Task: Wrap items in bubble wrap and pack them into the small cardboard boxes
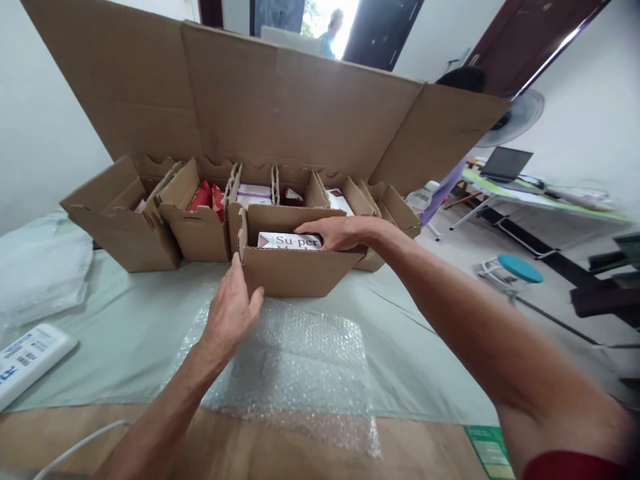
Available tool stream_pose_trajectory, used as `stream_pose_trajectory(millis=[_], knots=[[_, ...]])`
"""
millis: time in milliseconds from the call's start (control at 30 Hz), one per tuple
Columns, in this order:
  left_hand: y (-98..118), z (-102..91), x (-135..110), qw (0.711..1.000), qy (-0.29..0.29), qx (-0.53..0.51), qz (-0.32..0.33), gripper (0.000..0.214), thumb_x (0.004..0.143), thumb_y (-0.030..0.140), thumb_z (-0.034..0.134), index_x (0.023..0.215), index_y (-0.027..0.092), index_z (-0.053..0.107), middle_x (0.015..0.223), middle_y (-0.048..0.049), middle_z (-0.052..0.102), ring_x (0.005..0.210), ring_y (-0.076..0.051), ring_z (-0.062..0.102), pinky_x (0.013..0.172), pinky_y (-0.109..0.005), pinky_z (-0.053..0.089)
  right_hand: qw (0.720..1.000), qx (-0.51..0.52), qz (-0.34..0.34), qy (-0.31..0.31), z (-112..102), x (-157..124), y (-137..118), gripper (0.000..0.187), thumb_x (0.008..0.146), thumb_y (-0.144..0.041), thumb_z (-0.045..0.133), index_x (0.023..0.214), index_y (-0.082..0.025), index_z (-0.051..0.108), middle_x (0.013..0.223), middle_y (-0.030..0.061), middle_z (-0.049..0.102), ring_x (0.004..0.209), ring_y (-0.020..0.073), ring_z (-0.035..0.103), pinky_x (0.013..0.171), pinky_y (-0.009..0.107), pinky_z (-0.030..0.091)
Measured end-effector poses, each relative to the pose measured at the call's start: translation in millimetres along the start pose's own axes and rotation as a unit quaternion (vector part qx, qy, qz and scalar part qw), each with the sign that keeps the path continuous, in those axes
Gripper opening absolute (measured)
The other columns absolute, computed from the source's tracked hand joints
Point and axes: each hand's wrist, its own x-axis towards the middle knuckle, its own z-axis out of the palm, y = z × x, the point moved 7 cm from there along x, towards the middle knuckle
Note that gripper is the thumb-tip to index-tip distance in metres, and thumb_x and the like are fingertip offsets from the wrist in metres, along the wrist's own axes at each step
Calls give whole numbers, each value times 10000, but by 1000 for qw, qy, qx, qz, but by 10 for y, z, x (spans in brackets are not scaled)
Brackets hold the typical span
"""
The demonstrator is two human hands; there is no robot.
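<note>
A small open cardboard box [293, 270] stands on the pale green cloth [125, 333] in front of me. Inside it lies a white packet [283, 241] with red lettering. My right hand [340, 233] reaches in over the box's right edge, fingers stretched flat on the packet. My left hand [231, 313] rests against the box's left front corner, fingers open and loosely curved, the thumb up by the rim. A sheet of bubble wrap [295, 373] lies flat below the box, under my left hand.
Behind stands a row of small cardboard boxes [197, 220] holding red and white packets, backed by a large upright cardboard flap [260, 100]. A white device [27, 360] lies at the left. Right: a teal stool [517, 270], a fan, a table with a laptop. A person stands in the far doorway.
</note>
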Motion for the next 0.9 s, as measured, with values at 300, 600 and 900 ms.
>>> stream_pose_trajectory(millis=[300,600,900], knots=[[-94,60,3,997,8,78,12,754,891,173,500,1588,100,224,1533,-245,502,1374,-366,552,1085,-538,508,997,-13,-76,29,39,-63,-219,557,785,-253,739,1326,-201,618,1347,103,684,1182,271,644,1009,403,500],[-113,18,14,996,15,87,28,792,879,215,536,1597,141,210,1510,-219,536,1356,-360,571,1078,-540,520,989,92,-111,36,28,32,-265,382,807,-296,719,1175,-196,708,1247,56,740,1135,249,677,1013,424,522],[-70,1,-690,961,-25,230,151,551,940,287,484,1469,140,433,1472,-230,552,1357,-380,548,1090,-578,480,842,212,33,495,312,-1668,-266,147,982,-324,586,982,-340,733,928,-1,767,877,236,723,856,470,604]])
